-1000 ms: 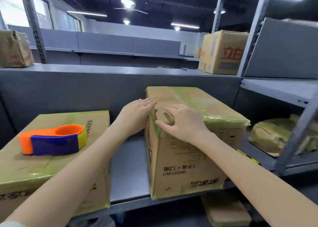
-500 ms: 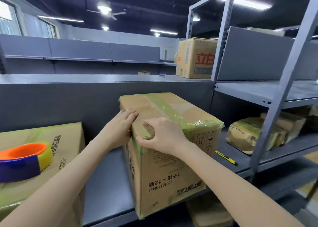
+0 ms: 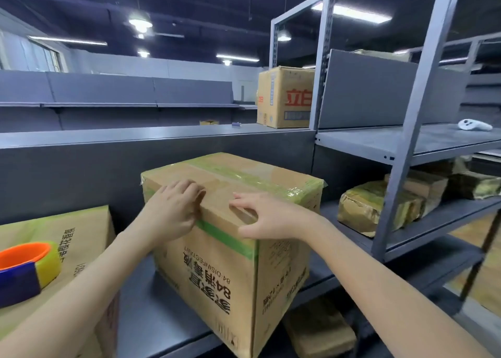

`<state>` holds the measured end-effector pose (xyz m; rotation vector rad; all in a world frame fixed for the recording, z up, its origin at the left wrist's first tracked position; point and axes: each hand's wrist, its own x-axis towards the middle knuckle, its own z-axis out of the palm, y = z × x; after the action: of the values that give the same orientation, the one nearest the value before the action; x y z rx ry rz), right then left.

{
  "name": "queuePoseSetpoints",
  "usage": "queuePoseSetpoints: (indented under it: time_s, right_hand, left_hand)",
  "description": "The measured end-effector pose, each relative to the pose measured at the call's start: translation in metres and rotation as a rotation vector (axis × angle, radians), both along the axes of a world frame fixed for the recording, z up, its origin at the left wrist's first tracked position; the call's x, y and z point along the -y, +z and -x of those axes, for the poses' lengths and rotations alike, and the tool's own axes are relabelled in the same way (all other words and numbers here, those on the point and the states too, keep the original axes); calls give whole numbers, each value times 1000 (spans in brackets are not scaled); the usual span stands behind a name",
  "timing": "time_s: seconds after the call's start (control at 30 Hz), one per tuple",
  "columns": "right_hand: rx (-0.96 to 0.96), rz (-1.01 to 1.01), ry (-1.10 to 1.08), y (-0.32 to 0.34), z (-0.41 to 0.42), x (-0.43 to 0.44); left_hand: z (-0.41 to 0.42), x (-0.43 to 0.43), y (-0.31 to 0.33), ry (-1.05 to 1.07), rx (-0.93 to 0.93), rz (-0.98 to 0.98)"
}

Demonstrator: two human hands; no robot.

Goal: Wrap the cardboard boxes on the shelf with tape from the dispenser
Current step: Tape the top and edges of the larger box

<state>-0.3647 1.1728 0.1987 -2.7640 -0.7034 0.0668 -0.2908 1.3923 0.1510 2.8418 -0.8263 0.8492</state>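
**Both hands press on the taped box**

At the far left, the orange and blue tape dispenser with its yellow-green roll (image 3: 25, 265) rests on top of a low brown cardboard box with a greenish taped top (image 3: 67, 238). I think it is parked there so that both hands are free and the tool is near for the next strip.

In the middle, the tall brown cardboard box with green tape bands (image 3: 233, 238) stands on the grey metal shelf (image 3: 151, 311), turned so that 1 corner points to the person. The left hand (image 3: 173, 211) lies on the near top edge, its fingers curled down on the green band; it holds nothing and seems to press the tape flat. The right hand (image 3: 267, 215) is spread open on the top face, fingertips touching the cardboard, probably to keep the box steady.

At the right, 2 crumpled tape-wrapped packages (image 3: 379, 208) lie on the next rack.
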Motion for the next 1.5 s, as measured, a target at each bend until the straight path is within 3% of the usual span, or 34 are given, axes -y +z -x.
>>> queuePoseSetpoints:
  time_s: [0.13,0.3,0.5,0.73,0.83,0.93,1.1,1.27,1.4,1.5]
  right_hand:
    - [126,202,-66,-7,-2,-26]
    - [195,278,-169,-22,-13,-43]
    - [215,267,-142,-25,-13,-38]
    - [297,250,-16,-18,-2,2]
    - [202,114,-15,-12,1,35]
    - [164,127,-59,-9,0,49]
    - [210,208,-142,-21,-5,31]
    - [274,255,-168,-29,-20,13]
    - [351,252,-141,-34,-30,15]
    - [413,258,-81,-34,-41,29]
  left_hand:
    - [-21,-15,8,135,-172,-105]
    - [-30,-18,2,72,-239,-73]
    - [-26,-18,-8,53,-172,14]
    - [9,-10,-8,118,-27,-88]
    - [25,0,-11,66,131,-136]
    - [34,10,-11,12,209,-118]
    - [24,-1,6,19,10,-81]
    - [20,-22,11,210,-194,-64]
    - [28,-18,10,258,-198,-28]
    - [38,-6,5,316,-91,-47]
